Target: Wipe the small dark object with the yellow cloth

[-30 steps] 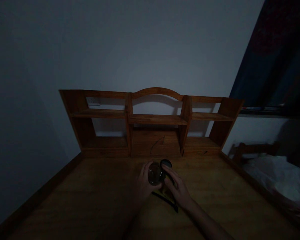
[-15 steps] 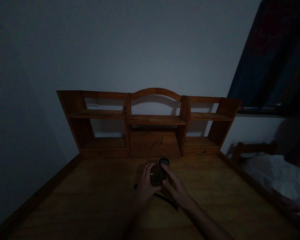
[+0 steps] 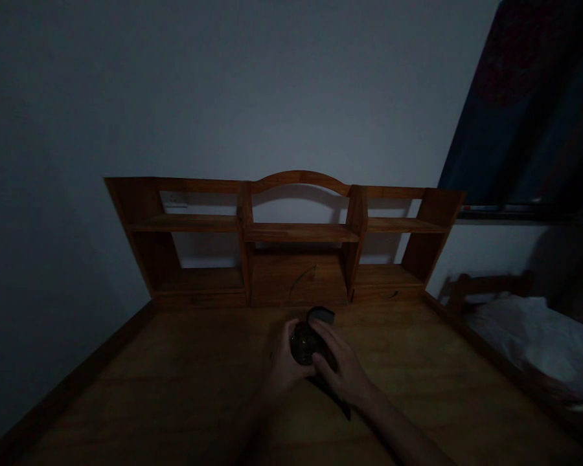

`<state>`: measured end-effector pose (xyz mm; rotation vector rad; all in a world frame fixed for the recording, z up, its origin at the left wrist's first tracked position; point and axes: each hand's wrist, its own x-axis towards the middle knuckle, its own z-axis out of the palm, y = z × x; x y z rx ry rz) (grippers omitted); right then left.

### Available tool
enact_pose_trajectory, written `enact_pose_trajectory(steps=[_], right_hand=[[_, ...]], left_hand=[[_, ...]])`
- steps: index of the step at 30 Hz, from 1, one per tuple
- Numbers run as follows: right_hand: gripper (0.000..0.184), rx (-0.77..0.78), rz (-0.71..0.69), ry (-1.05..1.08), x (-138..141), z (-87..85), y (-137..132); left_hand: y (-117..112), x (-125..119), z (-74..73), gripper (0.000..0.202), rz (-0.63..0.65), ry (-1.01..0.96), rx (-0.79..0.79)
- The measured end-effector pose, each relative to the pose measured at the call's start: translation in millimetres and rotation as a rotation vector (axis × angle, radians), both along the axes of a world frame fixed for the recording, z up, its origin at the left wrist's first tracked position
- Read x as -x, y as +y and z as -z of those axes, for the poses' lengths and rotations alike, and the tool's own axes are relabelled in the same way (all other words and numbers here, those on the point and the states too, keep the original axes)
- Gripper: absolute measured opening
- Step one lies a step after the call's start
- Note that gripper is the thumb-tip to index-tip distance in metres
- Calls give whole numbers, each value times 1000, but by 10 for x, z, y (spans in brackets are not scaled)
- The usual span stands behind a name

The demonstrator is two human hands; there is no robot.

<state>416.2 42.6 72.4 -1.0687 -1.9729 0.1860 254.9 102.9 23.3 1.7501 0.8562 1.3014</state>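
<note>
A dark, round, shiny object, glass-like (image 3: 302, 344), is between my two hands over the middle of the desk; the dim light hides its exact kind. My left hand (image 3: 287, 359) curls round its left side, fingers on top and thumb below. From the right, my right hand (image 3: 342, 366) closes on it, thumb near its lower edge. A black-rimmed piece with a grey face (image 3: 321, 315) shows just beyond my right fingertips; whether it is joined to the round object I cannot tell. Beneath my hands lies a thin black stick-like thing (image 3: 331, 396), partly covered.
A wooden shelf unit (image 3: 301, 232) stands along the back of the wooden desk (image 3: 175, 382), against a pale wall. Raised edges run down both sides. On the right are a dark curtain (image 3: 495, 116) and a white bag-like heap (image 3: 539, 336).
The round object has turned a little in my hands, and the black-rimmed piece shows at another angle. My left hand now hides the left end of the black stick-like thing.
</note>
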Motion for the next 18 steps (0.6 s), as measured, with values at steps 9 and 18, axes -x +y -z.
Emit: enact_pose_trajectory(steps=[9,18], right_hand=[[50,-30,-95,-69,37,-47,-18],[52,-300,-56,-175,-158,137,4]], left_hand=[[45,117,-99,83,-181,198,-56],[-114,125,-222,77,-305,624,-199]])
